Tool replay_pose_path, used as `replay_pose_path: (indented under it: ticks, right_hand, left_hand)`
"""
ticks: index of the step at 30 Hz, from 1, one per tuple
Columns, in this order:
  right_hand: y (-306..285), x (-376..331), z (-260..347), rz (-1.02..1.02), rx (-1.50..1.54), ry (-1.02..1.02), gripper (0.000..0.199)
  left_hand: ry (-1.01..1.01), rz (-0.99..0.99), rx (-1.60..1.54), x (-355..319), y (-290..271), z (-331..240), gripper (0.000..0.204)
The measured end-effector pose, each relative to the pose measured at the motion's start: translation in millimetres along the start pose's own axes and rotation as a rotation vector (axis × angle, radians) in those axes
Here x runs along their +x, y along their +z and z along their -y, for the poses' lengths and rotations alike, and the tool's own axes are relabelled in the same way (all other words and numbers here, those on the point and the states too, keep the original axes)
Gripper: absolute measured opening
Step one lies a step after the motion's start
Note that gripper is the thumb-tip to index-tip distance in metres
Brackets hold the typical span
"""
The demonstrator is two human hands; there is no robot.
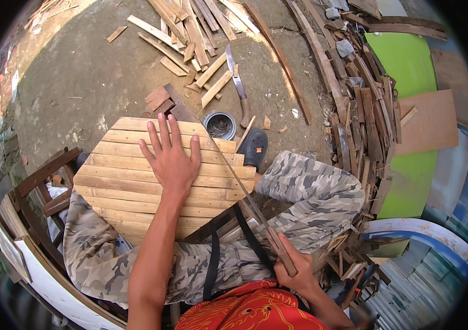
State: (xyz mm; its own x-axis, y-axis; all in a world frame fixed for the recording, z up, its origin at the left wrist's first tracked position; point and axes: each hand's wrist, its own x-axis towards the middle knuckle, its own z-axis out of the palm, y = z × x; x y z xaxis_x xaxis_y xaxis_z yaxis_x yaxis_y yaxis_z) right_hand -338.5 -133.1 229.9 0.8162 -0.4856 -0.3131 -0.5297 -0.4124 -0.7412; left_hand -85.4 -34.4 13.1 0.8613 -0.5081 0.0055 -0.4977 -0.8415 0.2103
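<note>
A panel of pale wooden slats [129, 179], cut to angled corners on its left, lies across my lap. My left hand [174, 162] rests flat on its upper middle, fingers spread. In my right hand [298, 269] is the wooden handle of a saw [250, 204], its long thin blade seen almost edge-on, teeth not discernible. The blade slants up and left across the panel's right side, and several slat ends stick out beyond it. Dark straps [214, 258] hang below the panel, over my camouflage trousers [311, 192].
Beyond the panel stand a grey tin of nails [219, 125] and a large knife [237, 82] on the ground. Loose wood strips [190, 33] lie farther off. Stacked timber [368, 121] and green boards [404, 66] line the right. A dark wooden frame [44, 176] stands left.
</note>
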Motion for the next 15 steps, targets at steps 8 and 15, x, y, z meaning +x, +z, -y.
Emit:
replay_pose_path:
  ticks: [8, 15]
  right_hand:
    - [97.5, 119.3, -81.7, -0.07, 0.084, -0.026, 0.061]
    - [-8.8, -28.4, -0.9, 0.022, -0.018, 0.001, 0.068]
  left_hand:
    - [0.019, -0.026, 0.003, -2.7, -2.6, -1.0, 0.071]
    - [0.005, -0.033, -0.001, -2.7, 2.9, 1.1, 0.072]
